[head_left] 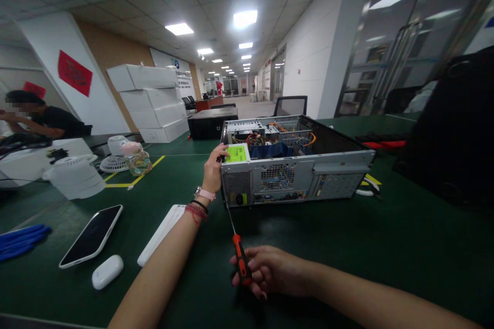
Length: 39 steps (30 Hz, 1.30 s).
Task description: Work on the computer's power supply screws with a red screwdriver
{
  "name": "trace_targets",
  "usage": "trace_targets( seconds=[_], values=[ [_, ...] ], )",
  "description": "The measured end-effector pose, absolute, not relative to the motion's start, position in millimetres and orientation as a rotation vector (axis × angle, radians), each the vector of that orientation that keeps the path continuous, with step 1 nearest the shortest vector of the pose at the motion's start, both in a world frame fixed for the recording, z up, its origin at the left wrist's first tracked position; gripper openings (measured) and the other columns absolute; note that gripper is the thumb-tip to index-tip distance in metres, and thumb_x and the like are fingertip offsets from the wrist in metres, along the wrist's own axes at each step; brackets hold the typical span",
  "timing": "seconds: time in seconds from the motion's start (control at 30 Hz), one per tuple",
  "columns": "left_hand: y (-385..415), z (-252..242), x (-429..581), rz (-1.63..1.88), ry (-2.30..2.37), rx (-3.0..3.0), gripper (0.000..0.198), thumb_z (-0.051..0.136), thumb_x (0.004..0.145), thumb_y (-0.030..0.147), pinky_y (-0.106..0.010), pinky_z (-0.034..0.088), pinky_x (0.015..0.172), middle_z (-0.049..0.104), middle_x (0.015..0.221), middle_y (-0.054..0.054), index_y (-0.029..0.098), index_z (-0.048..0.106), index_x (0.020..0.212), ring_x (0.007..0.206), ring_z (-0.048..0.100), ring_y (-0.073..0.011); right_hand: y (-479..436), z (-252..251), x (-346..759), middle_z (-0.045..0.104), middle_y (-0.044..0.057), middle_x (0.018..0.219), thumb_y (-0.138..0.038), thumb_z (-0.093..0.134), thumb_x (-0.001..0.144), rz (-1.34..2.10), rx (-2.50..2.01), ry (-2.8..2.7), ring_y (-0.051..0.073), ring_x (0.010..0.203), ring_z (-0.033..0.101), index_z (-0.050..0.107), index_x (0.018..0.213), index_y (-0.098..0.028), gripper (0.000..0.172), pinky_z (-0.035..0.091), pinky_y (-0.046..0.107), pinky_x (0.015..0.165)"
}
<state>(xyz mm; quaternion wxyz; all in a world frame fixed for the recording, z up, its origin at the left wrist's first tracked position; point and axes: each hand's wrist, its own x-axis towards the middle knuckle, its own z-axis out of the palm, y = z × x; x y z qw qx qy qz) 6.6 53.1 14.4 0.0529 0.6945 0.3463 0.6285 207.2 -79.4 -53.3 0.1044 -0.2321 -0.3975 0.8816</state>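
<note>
An opened desktop computer case lies on its side, its metal back panel facing me and its wiring exposed from above. At its near left corner my left hand is closed over the edge, beside the power supply with its bright yellow-green label. A red and black screwdriver is held by the handle in my right hand, below the case. Its thin shaft points up to the panel's lower left corner; whether the tip sits in a screw I cannot tell.
Left on the green table are a phone, a white earbud case, a white slab-like object, blue cable and small fans. A black bag-like shape stands right. Behind are stacked white boxes and a seated person.
</note>
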Motion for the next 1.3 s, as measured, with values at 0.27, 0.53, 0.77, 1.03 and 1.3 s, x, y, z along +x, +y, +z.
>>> trace_targets(
  seconds=[0.27, 0.53, 0.77, 1.03, 1.3],
  values=[
    [53.6, 14.2, 7.0, 1.918, 1.015, 2.098, 0.044, 0.026, 0.088, 0.049, -0.041, 0.036, 0.103, 0.061, 0.114, -0.009, 0.018, 0.058, 0.084, 0.123, 0.047, -0.0239, -79.0, -57.9, 208.4, 0.067, 0.007, 0.093, -0.026, 0.065, 0.071, 2.6, -0.667, -1.17, 0.008, 0.06, 0.059, 0.052, 0.108, -0.014, 0.041, 0.043, 0.023, 0.057],
    [53.5, 14.4, 6.7, 1.917, 1.031, 2.106, 0.045, 0.026, 0.088, 0.049, -0.041, 0.036, 0.102, 0.061, 0.114, -0.009, 0.018, 0.058, 0.083, 0.122, 0.047, -0.0247, -82.1, -51.5, 207.3, 0.059, -0.004, 0.068, -0.031, 0.073, 0.067, 2.54, -0.787, -1.119, 0.004, 0.046, 0.048, 0.054, 0.099, -0.014, 0.041, 0.039, 0.023, 0.052],
    [53.9, 13.9, 6.2, 1.916, 1.024, 2.119, 0.042, 0.026, 0.089, 0.046, -0.041, 0.036, 0.103, 0.061, 0.115, -0.009, 0.019, 0.058, 0.084, 0.122, 0.047, -0.0241, -82.7, -50.1, 207.0, 0.057, -0.005, 0.065, -0.034, 0.07, 0.071, 2.537, -0.786, -1.156, 0.005, 0.047, 0.05, 0.055, 0.094, -0.015, 0.034, 0.039, 0.022, 0.051],
    [54.6, 12.2, 5.2, 1.905, 1.067, 2.16, 0.041, 0.023, 0.09, 0.044, -0.041, 0.036, 0.104, 0.06, 0.116, -0.008, 0.019, 0.057, 0.086, 0.123, 0.047, -0.0231, -76.7, -54.3, 209.5, 0.068, 0.007, 0.085, -0.03, 0.064, 0.076, 2.622, -0.729, -1.154, 0.006, 0.051, 0.056, 0.051, 0.102, -0.015, 0.033, 0.042, 0.021, 0.054],
    [54.0, 12.9, 5.4, 1.892, 1.068, 2.154, 0.042, 0.023, 0.09, 0.044, -0.04, 0.035, 0.105, 0.06, 0.116, -0.008, 0.019, 0.057, 0.086, 0.123, 0.046, -0.0227, -73.6, -62.8, 210.2, 0.066, 0.01, 0.101, -0.03, 0.056, 0.074, 2.698, -0.552, -1.163, 0.011, 0.063, 0.063, 0.051, 0.114, -0.013, 0.044, 0.046, 0.024, 0.059]
  ],
)
